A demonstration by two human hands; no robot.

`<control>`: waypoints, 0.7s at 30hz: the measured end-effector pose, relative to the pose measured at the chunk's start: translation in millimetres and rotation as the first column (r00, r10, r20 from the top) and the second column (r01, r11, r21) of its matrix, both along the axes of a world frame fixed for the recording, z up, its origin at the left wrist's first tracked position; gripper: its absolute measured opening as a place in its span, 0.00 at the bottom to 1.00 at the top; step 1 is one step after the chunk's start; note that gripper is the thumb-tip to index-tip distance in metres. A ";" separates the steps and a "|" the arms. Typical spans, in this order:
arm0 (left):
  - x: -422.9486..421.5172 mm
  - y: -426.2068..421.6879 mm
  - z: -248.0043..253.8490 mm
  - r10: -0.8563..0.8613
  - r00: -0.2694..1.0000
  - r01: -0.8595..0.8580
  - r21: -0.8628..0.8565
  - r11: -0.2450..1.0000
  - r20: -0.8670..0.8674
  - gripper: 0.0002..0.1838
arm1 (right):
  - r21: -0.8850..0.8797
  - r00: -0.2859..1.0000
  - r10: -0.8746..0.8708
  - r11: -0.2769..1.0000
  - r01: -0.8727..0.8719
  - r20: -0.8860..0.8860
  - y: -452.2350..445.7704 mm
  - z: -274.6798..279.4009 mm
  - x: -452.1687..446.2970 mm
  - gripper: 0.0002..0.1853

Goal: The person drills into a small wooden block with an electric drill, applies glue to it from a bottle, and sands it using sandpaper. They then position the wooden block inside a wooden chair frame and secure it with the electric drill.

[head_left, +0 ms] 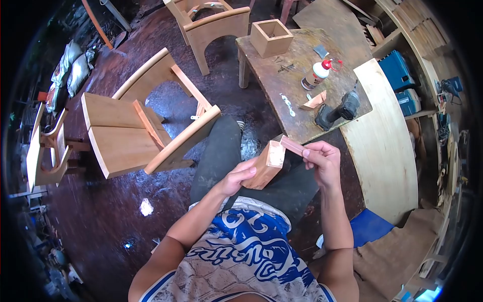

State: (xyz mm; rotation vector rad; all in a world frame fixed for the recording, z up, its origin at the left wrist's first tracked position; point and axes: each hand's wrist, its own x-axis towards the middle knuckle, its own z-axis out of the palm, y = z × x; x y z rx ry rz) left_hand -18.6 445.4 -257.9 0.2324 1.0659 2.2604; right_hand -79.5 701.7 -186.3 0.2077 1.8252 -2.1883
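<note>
My left hand [237,179] grips a wooden block [265,170] above my lap, its pale end face turned up and toward the table. Between the thumb and fingers of my right hand [322,160] is a thin wooden strip [292,145]. The strip's far end is at the block's upper corner; whether they touch I cannot tell. Close beyond my hands, on the table, lie a cordless drill [339,110], a small angled wood offcut [314,100], a white smear of glue [288,105] and a glue bottle [317,74] with a red cap.
An open wooden box [271,38] stands at the far end of the worn table [271,75]. Wooden chair frames [126,128] occupy the floor to the left. A pale curved board [385,151] lies at the right, near shelves with blue tool cases [396,70].
</note>
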 end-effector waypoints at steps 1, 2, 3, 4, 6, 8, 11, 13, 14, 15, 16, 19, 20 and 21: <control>0.3 -0.4 -0.5 0.032 0.999 -0.032 0.005 0.999 0.008 0.42 | -0.075 1.000 -0.015 0.997 0.015 0.001 2.9 -1.2 0.0 0.06; -0.1 -1.0 -0.6 0.031 0.999 -0.031 0.004 1.000 0.007 0.42 | -0.150 1.000 -0.029 0.988 0.029 0.004 4.3 -1.8 0.1 0.06; -0.1 -1.1 -0.8 0.041 0.999 -0.041 0.001 0.999 0.024 0.42 | -0.150 1.000 -0.029 0.988 0.030 0.003 2.1 1.2 1.4 0.06; 0.3 -1.0 -1.0 0.049 0.998 -0.049 -0.001 0.999 0.042 0.42 | -0.118 0.999 0.028 0.993 -0.025 0.024 -2.5 6.9 4.2 0.06; -0.6 0.2 -0.7 0.016 0.999 -0.016 0.006 1.000 0.030 0.43 | -0.089 0.996 0.072 0.994 -0.068 0.049 -7.7 7.6 6.5 0.06; -0.8 1.4 -2.6 -0.024 1.000 0.023 0.014 1.000 0.020 0.43 | 0.060 0.996 0.085 0.995 -0.083 -0.023 -10.2 1.2 -0.3 0.05; -1.6 0.5 -8.7 -0.029 0.999 0.029 -0.022 0.999 0.016 0.43 | 0.059 0.999 -0.010 0.998 0.012 -0.042 -5.5 3.4 -8.1 0.05; -0.1 0.4 -9.6 0.022 0.999 -0.022 0.006 1.000 0.043 0.43 | -0.065 0.999 -0.022 0.998 0.020 -0.032 -2.3 1.0 -7.2 0.06; 0.5 1.2 -9.7 0.028 0.999 -0.029 0.004 1.000 0.045 0.43 | -0.067 0.999 -0.016 0.998 0.014 -0.030 -5.3 -0.3 -1.8 0.06; -0.3 2.7 -9.7 0.068 0.997 -0.068 0.005 0.998 0.035 0.43 | -0.110 0.998 0.000 0.994 0.006 0.056 -11.0 -1.3 3.8 0.06; -1.4 4.2 -9.8 0.105 0.994 -0.105 0.005 0.994 0.026 0.42 | -0.152 0.990 0.018 0.988 0.004 0.140 -16.3 -2.7 9.6 0.06; -2.5 7.0 -16.2 0.166 0.986 -0.165 -0.026 0.986 0.033 0.38 | -0.148 0.976 0.015 0.989 0.018 0.217 -17.3 -20.2 25.0 0.06; -2.2 7.1 -21.3 0.172 0.984 -0.171 -0.028 0.985 0.035 0.38 | -0.113 0.978 -0.015 0.993 0.039 0.208 -11.0 -21.7 26.5 0.06; -1.3 6.9 -27.9 0.206 0.967 -0.209 0.006 0.978 0.151 0.35 | -0.077 0.978 -0.076 0.993 0.092 0.197 -4.0 -21.5 27.0 0.05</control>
